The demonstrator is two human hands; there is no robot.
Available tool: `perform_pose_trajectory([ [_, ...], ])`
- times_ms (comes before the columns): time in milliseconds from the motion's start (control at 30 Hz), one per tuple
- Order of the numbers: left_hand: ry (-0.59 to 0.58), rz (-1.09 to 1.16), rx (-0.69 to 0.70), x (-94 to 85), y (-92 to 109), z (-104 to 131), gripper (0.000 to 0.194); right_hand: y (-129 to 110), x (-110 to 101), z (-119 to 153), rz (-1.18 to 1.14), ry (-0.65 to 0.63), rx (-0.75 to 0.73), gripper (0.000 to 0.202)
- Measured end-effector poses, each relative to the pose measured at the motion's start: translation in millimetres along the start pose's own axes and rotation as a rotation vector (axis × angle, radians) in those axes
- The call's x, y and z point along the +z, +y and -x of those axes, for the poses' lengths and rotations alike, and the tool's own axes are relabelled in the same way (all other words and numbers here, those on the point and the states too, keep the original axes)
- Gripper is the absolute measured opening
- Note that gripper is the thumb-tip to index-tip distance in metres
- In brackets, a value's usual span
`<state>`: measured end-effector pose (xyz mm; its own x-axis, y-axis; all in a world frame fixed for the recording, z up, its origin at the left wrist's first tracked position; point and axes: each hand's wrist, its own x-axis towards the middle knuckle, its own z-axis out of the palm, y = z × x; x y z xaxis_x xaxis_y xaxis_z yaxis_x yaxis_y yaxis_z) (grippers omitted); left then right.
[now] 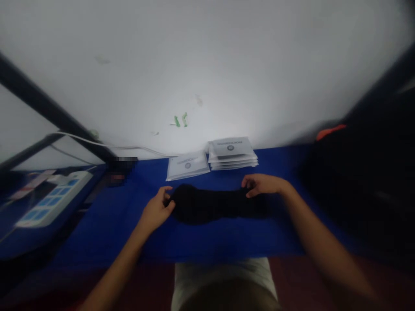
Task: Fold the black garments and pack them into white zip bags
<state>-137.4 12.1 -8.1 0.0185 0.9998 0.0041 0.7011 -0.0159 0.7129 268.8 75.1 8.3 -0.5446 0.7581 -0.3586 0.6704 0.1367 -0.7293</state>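
Note:
A long black cloth piece [214,205], wider at its left end, lies across the blue table in the head view. It is too dark to tell what kind of garment it is. My left hand [159,207] pinches its left tip between thumb and fingers. At the far edge near its right end, my right hand [261,185] is closed on the cloth with bent fingers. Just beyond the cloth rests a flat white package [188,165] with dark print. A stack of several similar packages [231,151] stands to the right of it.
A white wall [207,65] rises behind the blue table [227,242]. At the left are a white power strip [55,201] with blue sockets and a white cable [129,147] along the wall. A dark mass [366,181] fills the right side, with an orange patch [330,131] above.

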Motion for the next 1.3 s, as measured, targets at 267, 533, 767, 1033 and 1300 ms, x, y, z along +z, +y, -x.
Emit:
perform_pose_trajectory([
  [267, -0.201, -0.351, 0.66, 29.1, 54, -13, 0.047, -38, 29, 3, 0.324, 0.182, -0.261, 0.041],
  [533, -0.406, -0.321, 0.718, 41.6, 76, -41, 0.013, -56, 44, 8, 0.56, 0.129, -0.274, 0.019],
  [767, -0.316, -0.207, 0.502, 48.7, 70, -69, 0.013, -52, 33, 15, 0.609, 0.167, -0.166, 0.018],
  [1033, -0.191, -0.217, 0.35, 60.4, 66, -94, 0.007, -24, 9, 4, 0.751, 0.532, 0.141, 0.015],
  [1300, -0.234, -0.297, 0.69, 51.7, 80, -48, 0.025, -24, 13, -1, 0.852, 0.77, 0.222, 0.015],
])
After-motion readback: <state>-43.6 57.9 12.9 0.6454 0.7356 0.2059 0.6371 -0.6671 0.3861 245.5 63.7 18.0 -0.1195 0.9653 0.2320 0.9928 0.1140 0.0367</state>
